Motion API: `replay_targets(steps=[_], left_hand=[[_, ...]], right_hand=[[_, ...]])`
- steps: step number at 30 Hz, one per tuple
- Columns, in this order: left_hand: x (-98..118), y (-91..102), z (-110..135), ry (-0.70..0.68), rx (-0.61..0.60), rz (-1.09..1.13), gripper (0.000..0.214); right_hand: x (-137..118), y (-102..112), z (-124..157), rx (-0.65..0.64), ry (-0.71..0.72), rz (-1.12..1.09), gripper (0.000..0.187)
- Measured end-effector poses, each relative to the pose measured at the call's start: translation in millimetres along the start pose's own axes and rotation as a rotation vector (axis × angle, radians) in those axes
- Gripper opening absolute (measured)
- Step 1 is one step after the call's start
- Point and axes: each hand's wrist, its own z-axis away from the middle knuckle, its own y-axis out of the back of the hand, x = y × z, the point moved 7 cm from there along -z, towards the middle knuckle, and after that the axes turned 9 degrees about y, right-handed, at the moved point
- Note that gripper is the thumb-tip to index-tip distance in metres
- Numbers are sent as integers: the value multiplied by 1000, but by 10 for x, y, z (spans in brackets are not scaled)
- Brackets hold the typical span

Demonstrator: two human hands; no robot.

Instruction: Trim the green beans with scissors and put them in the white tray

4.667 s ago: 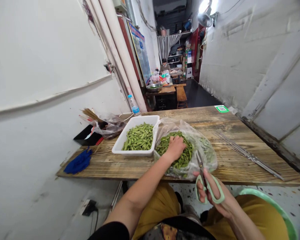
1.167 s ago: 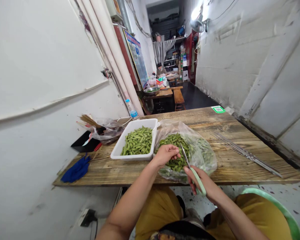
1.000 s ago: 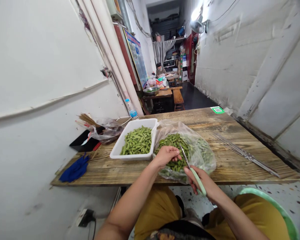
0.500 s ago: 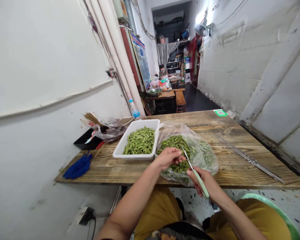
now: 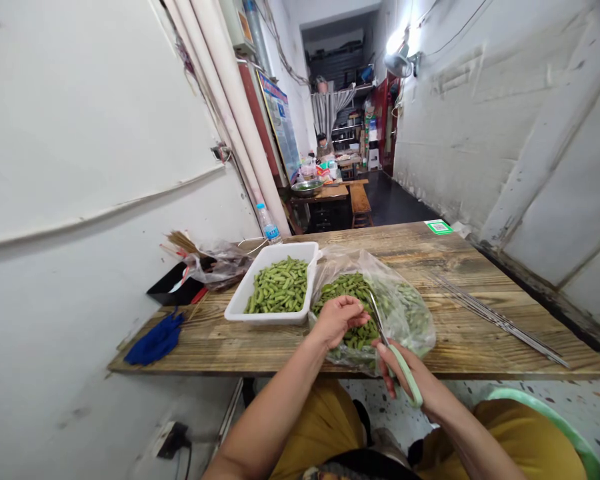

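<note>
Above an open clear plastic bag [image 5: 414,313] full of green edamame pods [image 5: 347,285], my left hand [image 5: 341,319] is closed, thumb and fingertips pinched together. What lies in that pinch is too small to make out against the pods. My right hand [image 5: 405,363] grips a pair of scissors [image 5: 404,373] with pale green handles. Their metal blades point up and away, close beside my left fingertips. Left of the bag stands a white plastic tub [image 5: 267,319] holding more edamame pods [image 5: 279,285].
Thin metal skewers [image 5: 500,321] lie at the right on the wooden table [image 5: 275,343]. At the left are a blue cloth [image 5: 155,339], a black box [image 5: 167,283] and a crumpled plastic bag [image 5: 225,263]. A water bottle [image 5: 269,225] stands behind the tub. A person [image 5: 324,147] sits farther back.
My right hand has turned the scissors slightly, and their blades look a little wider apart. My left hand stays pinched in nearly the same place. The view has shifted slightly.
</note>
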Motion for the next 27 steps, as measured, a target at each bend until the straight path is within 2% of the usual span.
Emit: replay_targets(steps=[7,13,17,20,22,23,25,27], left_hand=[[3,30,47,-113,96,76,32],[-51,-52,81,-36,49,97,32],[-134,-87,107,-10,63,104,31],[-186,-66,110,-15,87,103,29],[-80,90,118,-109,176,60,27],[45,236,141,-203,267,14,25],[419,617,263,-452,535,-145,20],[845,948,439,-681,836,-407,16]], right_hand=[[12,20,12,12,-4,-40,43],[-8,-55,31,-40,6,-66,42],[42,-77,-13,-34,22,-72,39],[127,-83,-34,-8,-31,-114,39],[172,-79,-28,6,-82,-142,41],[184,-74,-22,9,-100,-153,42],[194,-49,-8,15,-112,-162,44],[207,-7,1,33,-114,-155,47]])
